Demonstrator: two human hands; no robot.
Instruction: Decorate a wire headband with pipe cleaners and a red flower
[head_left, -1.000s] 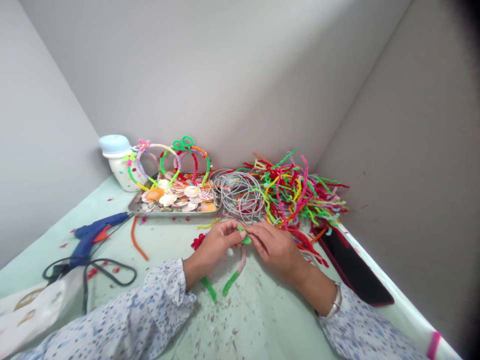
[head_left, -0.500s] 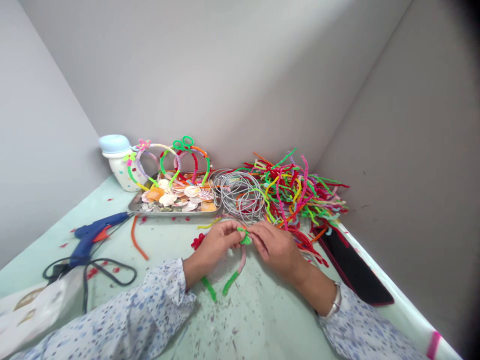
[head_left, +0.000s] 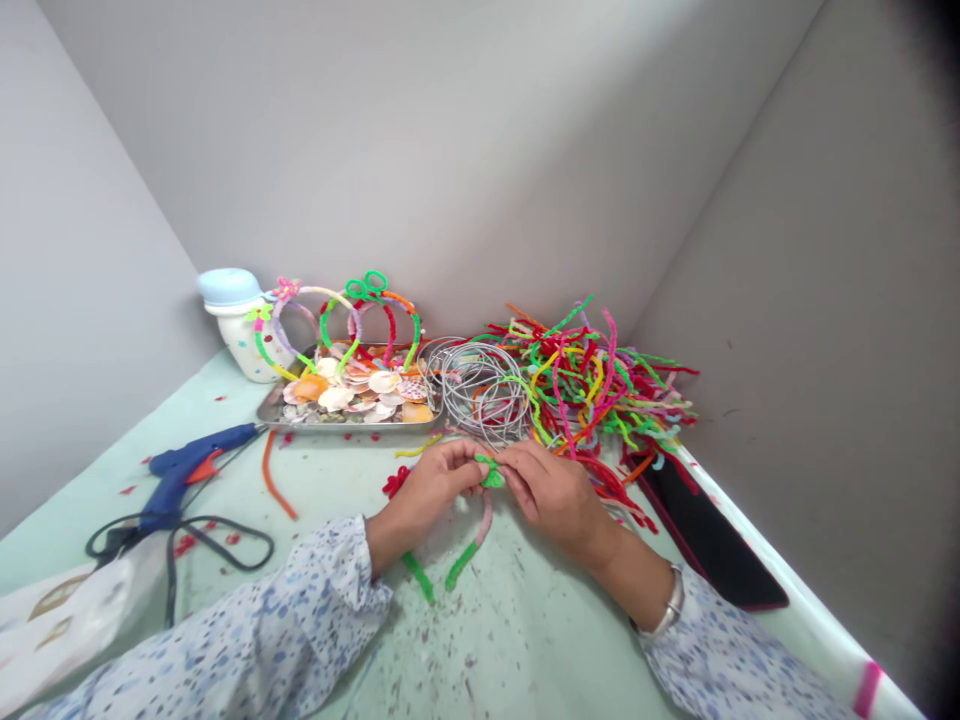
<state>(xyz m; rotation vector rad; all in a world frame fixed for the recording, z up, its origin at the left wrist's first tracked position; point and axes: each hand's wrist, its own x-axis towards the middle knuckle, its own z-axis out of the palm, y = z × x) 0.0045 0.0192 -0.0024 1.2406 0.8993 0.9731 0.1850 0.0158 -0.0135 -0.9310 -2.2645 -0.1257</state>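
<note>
Between my two hands is a green pipe-cleaner flower (head_left: 491, 471), pinched from both sides. My left hand (head_left: 433, 488) is closed on its left edge with thumb and fingertips. From the right, my right hand (head_left: 555, 497) pinches at the same flower, fingers curled. Below it hangs a headband wrapped in pink and green pipe cleaner (head_left: 466, 558); its upper part is mostly hidden by my hands. Beside my left hand lies a red pipe-cleaner flower (head_left: 395, 481), partly covered by that hand.
A metal tray (head_left: 349, 428) of seashells stands at the back, with finished headbands (head_left: 367, 290) and a white bottle (head_left: 244, 335) near it. Wire hoops (head_left: 486, 390) and a pipe-cleaner heap (head_left: 592, 385) lie right of it. A blue glue gun (head_left: 169, 480) is left, a phone (head_left: 712, 535) right.
Both hands stay in nearly the same place. The green flower shows slightly more openly between my fingertips.
</note>
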